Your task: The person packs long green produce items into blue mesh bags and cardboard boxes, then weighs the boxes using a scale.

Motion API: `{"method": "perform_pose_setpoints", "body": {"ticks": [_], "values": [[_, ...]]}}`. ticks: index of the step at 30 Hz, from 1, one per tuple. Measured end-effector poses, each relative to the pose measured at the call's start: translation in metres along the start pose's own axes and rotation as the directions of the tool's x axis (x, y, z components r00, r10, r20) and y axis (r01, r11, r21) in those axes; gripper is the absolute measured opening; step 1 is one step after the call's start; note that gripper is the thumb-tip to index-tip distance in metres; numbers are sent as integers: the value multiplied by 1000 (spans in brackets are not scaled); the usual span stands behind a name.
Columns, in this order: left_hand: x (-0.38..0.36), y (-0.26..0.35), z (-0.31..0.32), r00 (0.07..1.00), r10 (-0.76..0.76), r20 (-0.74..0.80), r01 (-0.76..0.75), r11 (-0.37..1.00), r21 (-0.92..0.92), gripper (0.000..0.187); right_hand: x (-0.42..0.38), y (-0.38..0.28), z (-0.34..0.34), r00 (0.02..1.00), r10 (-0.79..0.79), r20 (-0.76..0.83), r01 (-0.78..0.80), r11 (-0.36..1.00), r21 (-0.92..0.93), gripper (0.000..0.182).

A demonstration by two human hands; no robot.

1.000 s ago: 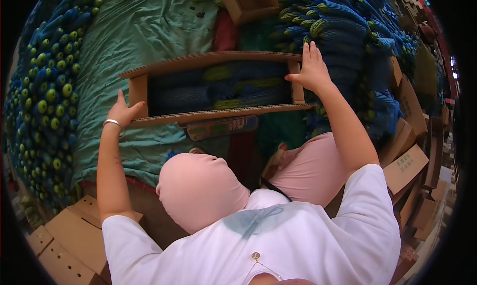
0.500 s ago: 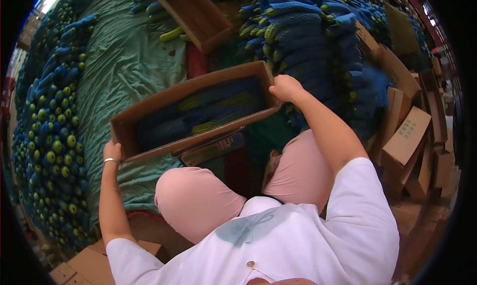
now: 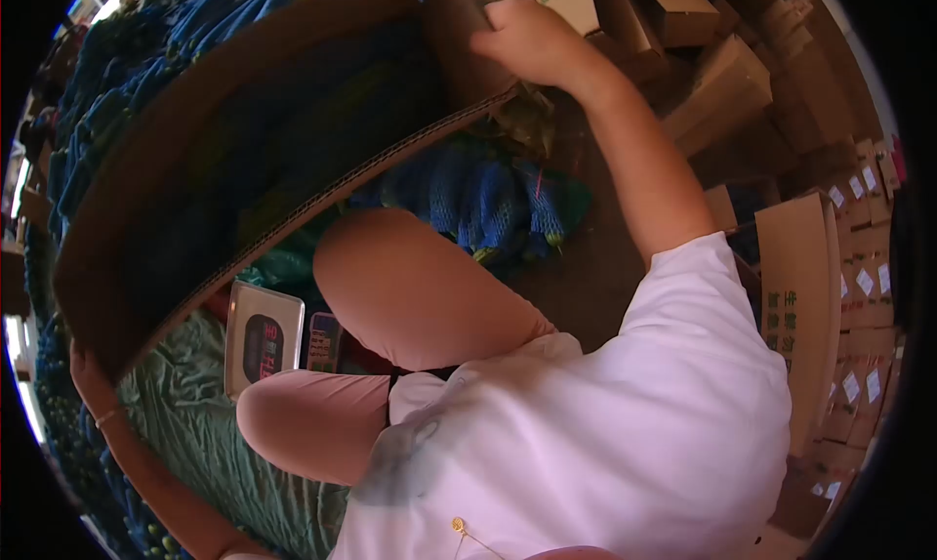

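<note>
A long open cardboard box (image 3: 461, 42) is lifted up before me, tilted, its far left end toward the lower left. Inside, in shadow, lie long green vegetables in blue netting (image 3: 322, 121); their exact kind is hard to make out. My right hand (image 3: 535, 44) grips the box's right end wall, thumb over the edge. At the opposite end my left hand (image 3: 90, 376) is closed on the lower left corner, its fingers partly hidden by the box. Below the box, beside my knees, sits a scale with a metal plate (image 3: 237, 340) and a lit display (image 3: 322, 343).
More vegetables in blue netting (image 3: 478, 199) lie beyond my knee. A green cloth (image 3: 195, 404) covers the ground at lower left. Several cardboard boxes (image 3: 722, 86) are heaped at the upper right, one with green print (image 3: 795, 316) standing nearer. Labelled cartons (image 3: 864, 335) are stacked at far right.
The box has been raised off the scale, baring its plate, and now looms larger and closer. My body and view have turned right, toward the cardboard boxes. Both hands have kept their hold.
</note>
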State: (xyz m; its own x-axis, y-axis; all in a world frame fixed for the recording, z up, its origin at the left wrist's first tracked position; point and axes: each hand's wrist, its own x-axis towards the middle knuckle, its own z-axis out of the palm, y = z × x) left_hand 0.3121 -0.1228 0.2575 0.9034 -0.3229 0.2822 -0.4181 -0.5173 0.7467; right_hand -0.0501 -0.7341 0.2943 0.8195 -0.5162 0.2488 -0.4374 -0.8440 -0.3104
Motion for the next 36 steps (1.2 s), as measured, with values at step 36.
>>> {"method": "perform_pose_setpoints", "body": {"ticks": [36], "values": [[-174, 324, 602, 718, 57, 693, 7, 996, -89, 29, -193, 256, 62, 849, 525, -59, -330, 614, 717, 10]]}}
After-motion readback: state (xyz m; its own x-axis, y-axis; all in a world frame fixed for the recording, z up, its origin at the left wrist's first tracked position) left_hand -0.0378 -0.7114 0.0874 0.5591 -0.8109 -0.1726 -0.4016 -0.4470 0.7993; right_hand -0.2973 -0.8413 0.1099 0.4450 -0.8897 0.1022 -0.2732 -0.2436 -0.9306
